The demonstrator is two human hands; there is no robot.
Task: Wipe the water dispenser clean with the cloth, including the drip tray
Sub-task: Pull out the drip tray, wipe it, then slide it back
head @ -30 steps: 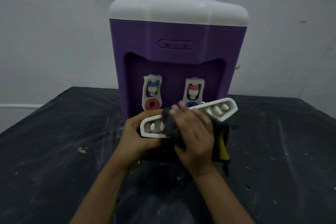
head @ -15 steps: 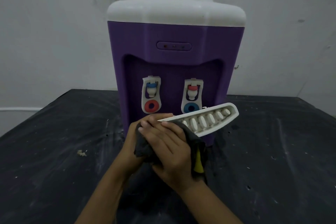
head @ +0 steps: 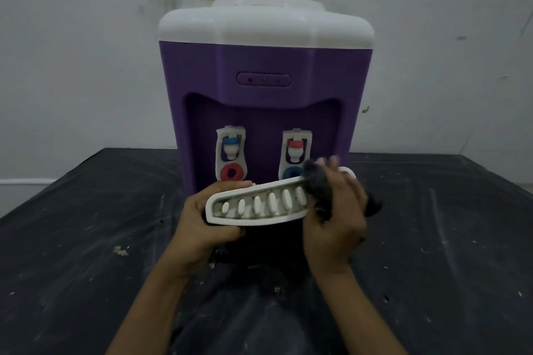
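Head view: a person is standing at a dark table [head: 86,282], working in front of the purple water dispenser [head: 265,72].
Drip tray: the white drip tray [head: 259,207] is being held off the dispenser, in the air just in front of its taps, tilted with its right end higher and its slotted face turned toward the camera.
Left hand: the left hand [head: 199,228] is gripping the tray's left end, thumb lying along the top rim and fingers curling under the lower edge.
Right hand: the right hand [head: 334,210] is clenching the dark cloth [head: 317,184] and pressing it against the tray's right end; its fingertips are blurring.
Risk of slipping: the tray is being held by one end only, so a hard wipe at the far end is likely to twist it out of the grip.
Risk of missed dirt: grime is likely sitting in the slots, where a bunched cloth is reaching poorly.
Risk to taps: the wiping hand is working close to the right tap [head: 295,150] and could knock it.
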